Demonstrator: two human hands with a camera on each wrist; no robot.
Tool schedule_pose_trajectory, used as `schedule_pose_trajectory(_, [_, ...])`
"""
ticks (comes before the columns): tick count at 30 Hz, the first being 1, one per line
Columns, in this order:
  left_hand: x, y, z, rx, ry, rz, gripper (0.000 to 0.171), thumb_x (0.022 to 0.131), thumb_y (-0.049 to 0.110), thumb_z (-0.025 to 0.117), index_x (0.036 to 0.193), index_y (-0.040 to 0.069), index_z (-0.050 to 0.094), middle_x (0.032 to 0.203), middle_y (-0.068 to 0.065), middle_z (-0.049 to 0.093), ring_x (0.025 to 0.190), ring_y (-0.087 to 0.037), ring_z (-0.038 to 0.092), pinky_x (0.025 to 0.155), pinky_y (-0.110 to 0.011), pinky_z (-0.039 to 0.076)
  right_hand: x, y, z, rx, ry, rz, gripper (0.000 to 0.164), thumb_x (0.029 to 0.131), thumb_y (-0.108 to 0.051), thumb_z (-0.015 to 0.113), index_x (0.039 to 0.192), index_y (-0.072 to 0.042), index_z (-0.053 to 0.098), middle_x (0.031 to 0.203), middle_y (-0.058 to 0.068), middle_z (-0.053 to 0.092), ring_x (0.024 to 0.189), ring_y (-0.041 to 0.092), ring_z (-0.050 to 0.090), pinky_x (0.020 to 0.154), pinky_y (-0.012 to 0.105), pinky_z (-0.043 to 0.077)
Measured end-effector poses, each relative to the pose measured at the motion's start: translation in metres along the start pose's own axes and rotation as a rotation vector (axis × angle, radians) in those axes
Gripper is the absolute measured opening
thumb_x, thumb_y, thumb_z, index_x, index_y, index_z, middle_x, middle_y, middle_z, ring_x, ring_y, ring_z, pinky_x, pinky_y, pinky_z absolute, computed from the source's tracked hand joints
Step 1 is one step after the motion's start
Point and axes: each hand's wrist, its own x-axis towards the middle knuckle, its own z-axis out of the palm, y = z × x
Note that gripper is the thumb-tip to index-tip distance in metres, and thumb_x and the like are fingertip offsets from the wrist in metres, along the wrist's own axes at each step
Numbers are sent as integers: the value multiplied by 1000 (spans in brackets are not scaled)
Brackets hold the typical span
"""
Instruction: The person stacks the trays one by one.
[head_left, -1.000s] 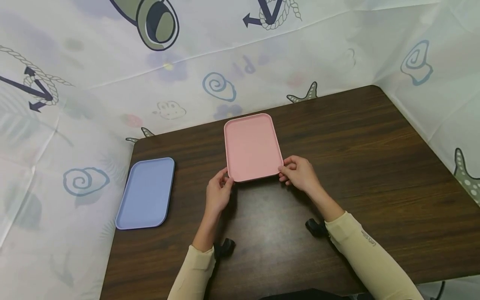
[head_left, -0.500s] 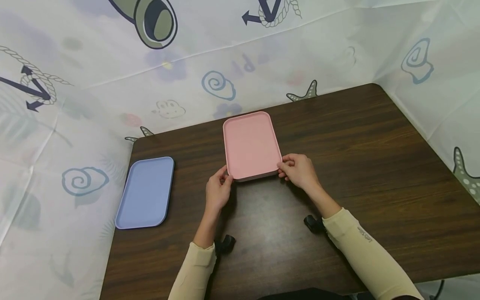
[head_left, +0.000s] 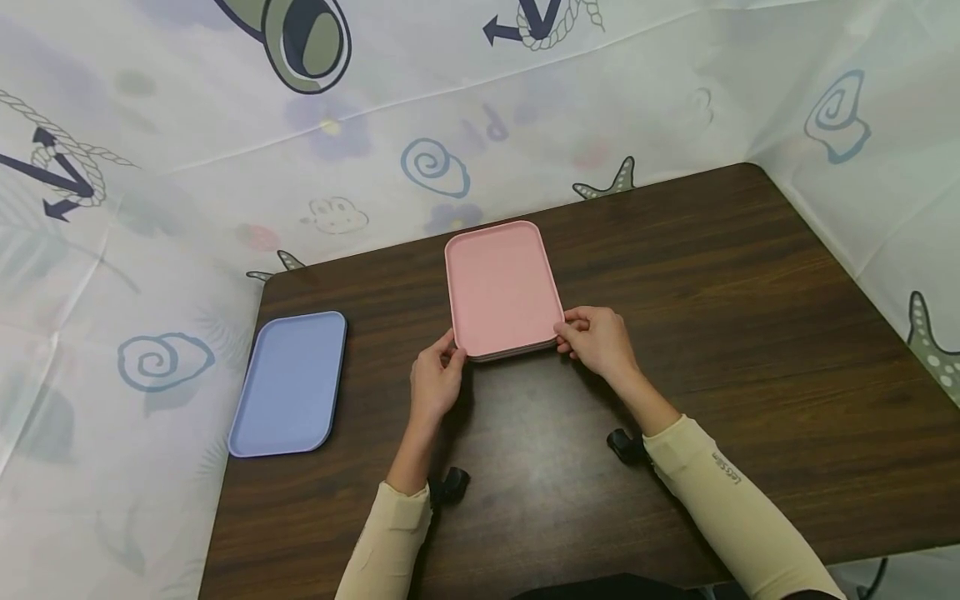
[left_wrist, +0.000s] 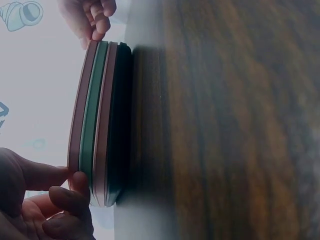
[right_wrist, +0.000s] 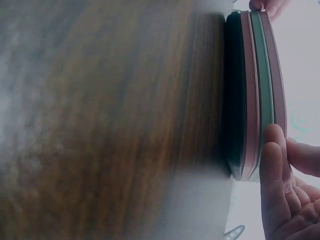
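A pink rectangular tray (head_left: 502, 292) tops a stack near the table's back edge. Both wrist views show the layers from the side: beneath the pink one come a green tray (left_wrist: 92, 115), another pink tray (right_wrist: 250, 95) and a very dark one (left_wrist: 121, 125) at the bottom. My left hand (head_left: 437, 375) pinches the near left corner, thumb on the upper rim and curled fingers at the side of the upper layers. At the near right corner, my right hand (head_left: 597, 340) does the same, its thumb (right_wrist: 304, 157) against the top tray's rim.
A blue tray (head_left: 291, 385) lies on the dark wood-grain table (head_left: 720, 333) near its left edge. White printed cloth (head_left: 360, 158) hangs directly behind the table and along both sides. Black wrist cameras (head_left: 453, 485) sit under the forearms.
More of the layered edges now shows below the top pink tray's near rim. Both hands keep hold of the corners, almost still. The view has shifted slightly; the blue tray stays put.
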Motion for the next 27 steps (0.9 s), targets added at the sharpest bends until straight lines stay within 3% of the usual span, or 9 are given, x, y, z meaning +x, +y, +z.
schedule_pose_trajectory(12, [-1, -1, -2, 41, -35, 24, 42, 95, 18, 62, 136, 8, 59, 91, -4, 68, 54, -15, 47, 53, -32, 38, -2, 0, 3, 7, 41, 6, 29, 92, -14, 69, 114, 5, 67, 77, 12, 73, 64, 24, 71, 51, 24, 53])
schedule_pose_trajectory(21, [-4, -5, -3, -61, -70, 23, 44, 93, 15, 65, 135, 5, 59, 91, -6, 67, 46, -7, 43, 47, -25, 36, -7, 0, 2, 27, 18, 35, 38, 95, -19, 66, 124, 5, 63, 78, 13, 73, 66, 27, 72, 58, 38, 57])
schedule_pose_trajectory(27, [-13, -10, -8, -120, -123, 27, 46, 93, 14, 65, 137, 3, 57, 96, -7, 68, 44, -7, 40, 42, -23, 33, -12, 0, 1, -9, -23, 42, 49, 96, -23, 65, 135, 4, 55, 75, 10, 72, 63, 25, 70, 55, 32, 55])
